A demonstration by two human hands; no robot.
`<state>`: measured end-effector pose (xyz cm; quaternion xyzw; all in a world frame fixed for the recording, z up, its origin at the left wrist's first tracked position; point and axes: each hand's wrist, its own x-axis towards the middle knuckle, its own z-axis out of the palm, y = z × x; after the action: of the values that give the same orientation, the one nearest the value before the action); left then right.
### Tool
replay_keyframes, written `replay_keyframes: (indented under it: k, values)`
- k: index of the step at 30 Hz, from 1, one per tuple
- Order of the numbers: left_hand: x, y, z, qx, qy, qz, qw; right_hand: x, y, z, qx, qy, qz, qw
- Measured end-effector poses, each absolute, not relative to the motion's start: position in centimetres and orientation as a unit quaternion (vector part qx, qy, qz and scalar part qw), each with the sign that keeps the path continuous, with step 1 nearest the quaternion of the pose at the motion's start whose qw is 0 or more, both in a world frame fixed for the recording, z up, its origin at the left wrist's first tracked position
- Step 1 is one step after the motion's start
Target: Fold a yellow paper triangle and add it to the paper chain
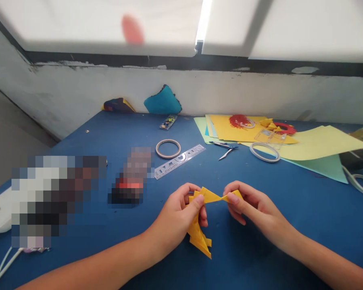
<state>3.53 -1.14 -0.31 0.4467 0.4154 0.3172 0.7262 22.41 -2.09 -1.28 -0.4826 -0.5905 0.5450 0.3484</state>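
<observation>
Above the front middle of the blue table, my left hand (190,207) pinches a folded yellow paper chain (199,237) between thumb and fingers. The chain curves down below that hand, with pointed ends. My right hand (245,203) is closed on a small folded yellow paper piece (236,195). Its tip meets the pointed tip of the chain between the two hands; whether they are joined, I cannot tell.
Behind the hands on the blue table (175,257) are a clear stencil ruler (181,161), tape rolls (168,139), a compass (226,146) and coloured sheets (314,141). A red paper ring (287,129) lies on the sheets. Blurred items are at left; white cables are at right.
</observation>
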Motion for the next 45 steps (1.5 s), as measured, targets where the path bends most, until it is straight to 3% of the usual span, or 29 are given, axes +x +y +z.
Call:
replay_keyframes:
  k: [4,12,21,32,35,39,42,45]
  values:
    - [3.5,-1.2,-0.4,0.469,0.413,0.308,0.717,22.2,-2.5,-0.9,-0.501,-0.637,0.489,0.323]
    - [3.5,-1.0,0.0,0.459,0.415,0.314,0.720,23.2,-1.4,-0.9,-0.471,-0.788,0.194,0.346]
    - [3.1,-0.5,0.2,0.435,0.434,0.326,0.718,23.5,-1.2,-0.5,-0.504,-0.635,0.437,0.390]
    - [3.1,-0.3,0.2,0.470,0.447,0.325,0.689,23.2,-0.7,-1.1,-0.499,-0.643,0.461,0.354]
    - [2.5,-0.2,0.8,0.526,0.440,0.378,0.622,23.5,-0.7,-1.3,-0.513,-0.698,0.350,0.357]
    - [1.4,0.0,1.0,0.753,0.346,0.423,0.367,24.3,-0.3,-1.5,-0.464,-0.790,0.125,0.382]
    - [1.1,0.3,0.4,0.904,0.218,0.269,0.252,25.3,0.6,-1.4,-0.422,-0.836,0.039,0.349]
    - [1.4,0.4,0.0,0.943,0.160,0.144,0.253,27.3,2.4,-1.7,-0.472,-0.823,0.103,0.299]
